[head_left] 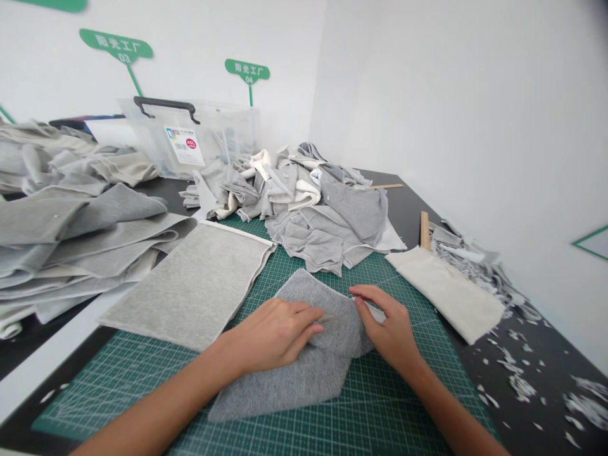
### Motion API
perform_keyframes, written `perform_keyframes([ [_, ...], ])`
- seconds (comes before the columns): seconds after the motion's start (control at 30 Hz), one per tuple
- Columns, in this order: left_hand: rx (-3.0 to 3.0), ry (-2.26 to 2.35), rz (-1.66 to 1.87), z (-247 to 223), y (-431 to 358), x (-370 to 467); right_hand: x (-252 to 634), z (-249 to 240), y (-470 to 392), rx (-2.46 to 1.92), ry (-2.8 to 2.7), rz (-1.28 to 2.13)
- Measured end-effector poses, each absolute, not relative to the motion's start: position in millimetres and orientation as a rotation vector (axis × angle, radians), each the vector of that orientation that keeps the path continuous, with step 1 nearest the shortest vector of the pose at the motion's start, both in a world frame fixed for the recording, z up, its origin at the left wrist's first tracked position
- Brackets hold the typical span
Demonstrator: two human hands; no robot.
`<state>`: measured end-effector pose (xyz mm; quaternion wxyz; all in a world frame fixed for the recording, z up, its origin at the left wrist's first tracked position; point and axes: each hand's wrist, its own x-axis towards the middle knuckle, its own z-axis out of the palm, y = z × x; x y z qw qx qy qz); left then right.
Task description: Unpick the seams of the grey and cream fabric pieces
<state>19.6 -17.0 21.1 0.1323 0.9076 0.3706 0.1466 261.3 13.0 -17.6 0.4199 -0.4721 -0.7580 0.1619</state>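
A darker grey fabric piece (pixel 304 386) lies partly folded over on the green cutting mat (pixel 399 411), in front of me. My left hand (pixel 278 332) rests over its left part, thumb and forefinger pinched together. A thin, pale, pointed bit shows at those fingertips; I cannot tell if it is a fold of cloth or a small tool. My right hand (pixel 387 323) has thumb and forefinger closed on the fabric's right edge, where a paler patch shows beneath the fingers. Left of the hands, a lighter grey fabric panel (pixel 190 282) lies flat.
Grey and cream fabric scraps (pixel 304 196) are heaped behind the mat. Folded grey cloths (pixel 85 234) are stacked at left. A clear plastic bin (pixel 209 133) stands behind. At right lie a cream cloth (pixel 446 291), a wooden stick (pixel 424 229) and shredded offcuts (pixel 475 266).
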Motion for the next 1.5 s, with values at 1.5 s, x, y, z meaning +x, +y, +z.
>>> perform_keyframes([
  [1.5,2.637,1.061,0.413,24.3,-19.2,20.1,261.6,-15.3,12.1,-1.191,-1.887,0.396],
])
